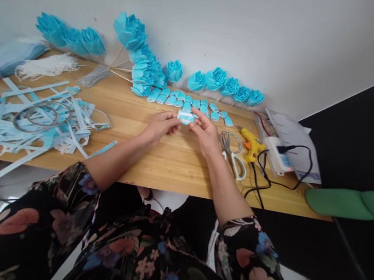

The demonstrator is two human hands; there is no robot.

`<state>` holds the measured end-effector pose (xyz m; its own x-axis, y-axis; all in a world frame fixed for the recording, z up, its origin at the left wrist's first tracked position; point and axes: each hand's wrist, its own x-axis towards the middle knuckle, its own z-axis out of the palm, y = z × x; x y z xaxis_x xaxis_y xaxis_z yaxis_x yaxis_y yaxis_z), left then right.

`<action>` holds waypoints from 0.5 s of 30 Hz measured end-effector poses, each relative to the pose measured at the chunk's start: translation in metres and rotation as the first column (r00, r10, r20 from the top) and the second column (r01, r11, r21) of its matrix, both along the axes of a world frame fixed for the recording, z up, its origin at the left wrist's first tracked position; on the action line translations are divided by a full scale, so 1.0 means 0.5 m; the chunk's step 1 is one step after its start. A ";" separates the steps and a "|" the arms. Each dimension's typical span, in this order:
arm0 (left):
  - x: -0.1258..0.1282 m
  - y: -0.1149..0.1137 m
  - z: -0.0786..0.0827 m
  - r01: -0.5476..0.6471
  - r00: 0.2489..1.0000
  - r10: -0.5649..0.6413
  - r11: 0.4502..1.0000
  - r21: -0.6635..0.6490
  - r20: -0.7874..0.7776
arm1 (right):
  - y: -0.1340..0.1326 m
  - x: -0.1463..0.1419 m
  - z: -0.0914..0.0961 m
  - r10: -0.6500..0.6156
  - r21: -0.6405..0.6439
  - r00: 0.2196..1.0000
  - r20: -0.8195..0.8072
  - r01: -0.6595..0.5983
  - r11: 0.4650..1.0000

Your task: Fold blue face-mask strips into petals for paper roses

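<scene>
Between my two hands is a small blue-and-white folded fabric piece [186,118], held just above the wooden table. My left hand [163,125] pinches its left end between thumb and fingers. On the right end, my right hand [205,131] grips it with thumb below and index finger above. Right behind it lie rows of small blue petal pieces [161,98], partly hidden by my fingers. To the right of my right hand rest white-handled scissors [235,158], a roll of tape [238,143] and a yellow hot glue gun [253,145].
Blue fabric flowers [128,31] on sticks lean along the wall. Cut strips [43,124] with wire loops heap at the left, before white cords [49,66] and grey wires [94,76]. A white power strip [279,156] with black cables and a green object [348,203] occupy the right.
</scene>
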<state>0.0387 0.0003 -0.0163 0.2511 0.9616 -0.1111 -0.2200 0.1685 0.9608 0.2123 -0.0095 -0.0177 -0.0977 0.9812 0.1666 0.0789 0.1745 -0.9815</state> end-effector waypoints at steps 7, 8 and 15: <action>0.003 0.004 0.005 -0.023 0.999 0.023 1.000 -0.008 -0.031 | 0.002 0.001 0.000 -0.017 0.053 0.998 0.057 0.014 0.998; 0.004 0.005 0.005 -0.019 0.999 0.019 1.000 0.000 -0.039 | 0.005 0.003 -0.002 -0.016 0.085 0.995 0.094 0.008 0.996; 0.007 0.011 0.000 -0.008 0.997 0.012 0.998 0.055 -0.075 | 0.035 0.013 -0.033 -0.097 0.275 0.947 0.305 0.010 0.961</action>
<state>0.0424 0.0060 -0.0163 0.2341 0.9692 -0.0767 -0.1485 0.1136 0.9824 0.2189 0.0080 -0.0342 -0.1361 0.9097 0.3923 0.3903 0.4132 -0.8227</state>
